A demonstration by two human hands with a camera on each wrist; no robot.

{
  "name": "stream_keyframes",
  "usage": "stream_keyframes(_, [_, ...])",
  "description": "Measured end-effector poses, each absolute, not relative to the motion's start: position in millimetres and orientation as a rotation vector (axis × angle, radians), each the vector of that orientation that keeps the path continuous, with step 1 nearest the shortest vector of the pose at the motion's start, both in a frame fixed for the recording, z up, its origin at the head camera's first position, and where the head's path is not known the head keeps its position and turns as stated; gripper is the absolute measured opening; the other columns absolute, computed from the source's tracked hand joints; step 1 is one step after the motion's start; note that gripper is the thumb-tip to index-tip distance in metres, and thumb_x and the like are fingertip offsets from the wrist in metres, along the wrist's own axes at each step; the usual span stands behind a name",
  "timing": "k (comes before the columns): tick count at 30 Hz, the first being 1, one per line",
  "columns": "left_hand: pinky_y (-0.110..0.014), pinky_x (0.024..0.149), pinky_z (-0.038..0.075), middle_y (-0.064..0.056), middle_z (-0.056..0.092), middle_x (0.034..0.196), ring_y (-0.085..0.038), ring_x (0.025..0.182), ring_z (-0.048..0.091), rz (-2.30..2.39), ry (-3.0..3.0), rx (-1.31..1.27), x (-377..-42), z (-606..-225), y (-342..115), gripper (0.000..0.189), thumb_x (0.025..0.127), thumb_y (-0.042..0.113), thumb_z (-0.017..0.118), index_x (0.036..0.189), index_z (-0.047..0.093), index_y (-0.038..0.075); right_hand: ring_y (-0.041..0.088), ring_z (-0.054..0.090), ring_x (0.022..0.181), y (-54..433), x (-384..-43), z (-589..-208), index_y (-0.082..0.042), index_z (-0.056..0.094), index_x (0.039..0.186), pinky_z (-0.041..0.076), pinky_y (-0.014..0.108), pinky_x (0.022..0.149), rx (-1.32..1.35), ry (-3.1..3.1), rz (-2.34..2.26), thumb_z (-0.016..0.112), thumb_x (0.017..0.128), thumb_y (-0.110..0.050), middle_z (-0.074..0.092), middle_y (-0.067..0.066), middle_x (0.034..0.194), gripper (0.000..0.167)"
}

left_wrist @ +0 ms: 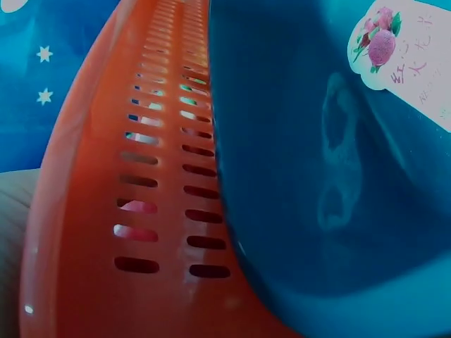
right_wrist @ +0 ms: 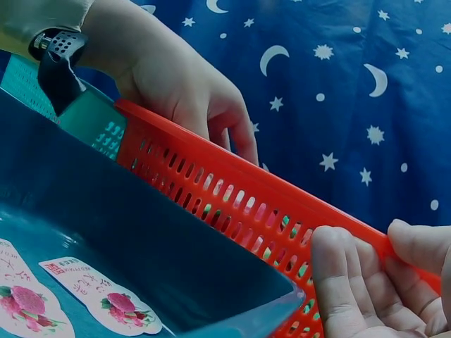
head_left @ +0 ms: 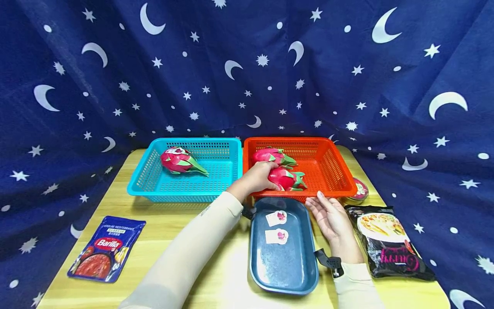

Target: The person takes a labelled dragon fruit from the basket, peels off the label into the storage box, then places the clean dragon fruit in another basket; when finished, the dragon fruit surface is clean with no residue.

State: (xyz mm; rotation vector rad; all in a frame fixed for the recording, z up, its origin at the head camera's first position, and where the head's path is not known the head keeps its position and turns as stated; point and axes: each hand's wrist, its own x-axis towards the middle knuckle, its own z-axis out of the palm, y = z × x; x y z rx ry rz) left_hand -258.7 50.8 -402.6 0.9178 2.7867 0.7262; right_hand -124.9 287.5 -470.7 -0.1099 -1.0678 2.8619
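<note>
Hands busy: one dragon fruit [head_left: 177, 163] already in the blue basket [head_left: 185, 194], apparently labelled; left hand [head_left: 257, 177] grips another fruit [head_left: 284, 178] in the red basket [head_left: 318, 171] (third fruit [head_left: 268, 155] behind), two labels [head_left: 276, 219] left in the tray [head_left: 285, 266], right hand [head_left: 331, 216] loosely pinching the red rim [head_left: 293, 194].

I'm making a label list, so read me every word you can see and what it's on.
"VERDURE MEDITERRANEE": pouch
"Barilla": pouch
"Curry": pack
"红心 火龙果": card
Too small or blurred to read: other print on the pouch, pack and card, and on the left sleeve.
</note>
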Motion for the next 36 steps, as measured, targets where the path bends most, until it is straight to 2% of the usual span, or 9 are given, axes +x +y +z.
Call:
stream_keyframes(8, [-0.036, 0.114, 0.041, -0.012, 0.055, 0.15, -0.028, 0.136, 0.053, 0.739, 2.926, 0.893, -241.8, -401.9, 45.5, 0.091, 0.082, 0.033, 0.093, 0.155, 0.046, 0.004, 0.027, 0.075, 0.091, 287.2, -123.4, -469.6, 0.002, 0.059, 0.101, 0.058, 0.038, 0.093, -0.101, -1.094, 2.862, 0.058, 0.107, -0.003, 0.072, 0.021, 0.094, 0.008])
stream_keyframes(15, [-0.044, 0.115, 0.038, -0.011, 0.06, 0.141, -0.033, 0.131, 0.052, 1.189, 3.099, 1.082, -202.4, -405.5, 8.8, 0.06, 0.091, 0.022, 0.084, 0.142, 0.059, 0.003, 0.027, 0.075, 0.091, 286.8, -121.5, -468.9, 0.002, 0.06, 0.099, 0.058, 0.038, 0.092, -0.076, -1.113, 2.861, 0.056, 0.108, -0.003, 0.073, 0.021, 0.094, 0.011])
stream_keyframes(19, [-0.04, 0.097, 0.051, -0.01, 0.069, 0.123, -0.026, 0.114, 0.062, 1.635, 3.083, 1.102, -173.4, -408.9, -29.8, 0.038, 0.091, 0.014, 0.082, 0.125, 0.07, 0.001, 0.027, 0.075, 0.091, 286.1, -121.6, -468.7, 0.002, 0.06, 0.099, 0.058, 0.038, 0.092, -0.069, -1.114, 2.857, 0.057, 0.108, -0.003, 0.073, 0.021, 0.094, 0.01])
stream_keyframes(21, [-0.034, 0.085, 0.056, -0.008, 0.073, 0.11, -0.021, 0.1, 0.066, 1.962, 2.893, 0.919, -158.4, -411.4, -51.3, 0.027, 0.092, 0.011, 0.081, 0.115, 0.073, 0.0, 0.027, 0.075, 0.091, 286.1, -121.8, -468.6, 0.003, 0.06, 0.101, 0.058, 0.038, 0.092, -0.075, -1.106, 2.854, 0.059, 0.107, -0.003, 0.073, 0.021, 0.094, 0.009])
stream_keyframes(25, [-0.023, 0.058, 0.053, -0.008, 0.068, 0.081, -0.014, 0.069, 0.063, 2.713, 2.2, 0.239, -131.1, -422.1, -94.9, 0.005, 0.096, -0.001, 0.073, 0.095, 0.068, -0.002, 0.027, 0.075, 0.091, 287.1, -121.1, -469.1, 0.003, 0.059, 0.104, 0.058, 0.038, 0.092, -0.102, -1.119, 2.845, 0.061, 0.106, -0.004, 0.073, 0.02, 0.094, 0.007])
stream_keyframes(28, [-0.02, 0.047, 0.043, -0.004, 0.054, 0.071, -0.011, 0.054, 0.051, 3.079, 1.829, -0.221, -120.6, -433.4, -120.8, 0.02, 0.097, -0.006, 0.069, 0.086, 0.053, -0.001, 0.026, 0.075, 0.091, 287.7, -120.7, -469.8, 0.001, 0.059, 0.103, 0.058, 0.038, 0.092, -0.121, -1.131, 2.838, 0.061, 0.106, -0.004, 0.073, 0.019, 0.094, 0.007])
stream_keyframes(30, [-0.019, 0.046, 0.039, -0.001, 0.047, 0.073, -0.008, 0.051, 0.043, 3.157, 1.751, -0.474, -118.8, -440.6, -132.9, 0.031, 0.097, -0.004, 0.071, 0.086, 0.043, 0.004, 0.027, 0.075, 0.091, 287.9, -120.9, -470.4, 0.002, 0.059, 0.102, 0.059, 0.038, 0.092, -0.125, -1.125, 2.833, 0.062, 0.106, -0.004, 0.073, 0.019, 0.094, 0.008])
stream_keyframes(32, [-0.019, 0.051, 0.038, 0.0, 0.041, 0.08, -0.008, 0.058, 0.039, 3.164, 1.634, -0.664, -118.8, -446.8, -142.5, 0.036, 0.099, 0.002, 0.072, 0.088, 0.038, 0.008, 0.027, 0.075, 0.091, 287.7, -120.9, -470.5, 0.002, 0.058, 0.102, 0.058, 0.038, 0.092, -0.118, -1.125, 2.834, 0.063, 0.106, -0.005, 0.073, 0.019, 0.094, 0.009])
stream_keyframes(36, [-0.025, 0.074, 0.046, -0.001, 0.037, 0.095, -0.014, 0.081, 0.04, 3.102, 1.254, -0.826, -121.6, -452.1, -154.7, 0.034, 0.102, 0.023, 0.072, 0.099, 0.04, 0.012, 0.027, 0.075, 0.091, 287.0, -120.9, -470.4, 0.002, 0.059, 0.102, 0.058, 0.038, 0.092, -0.106, -1.122, 2.84, 0.064, 0.105, -0.004, 0.073, 0.02, 0.094, 0.009])
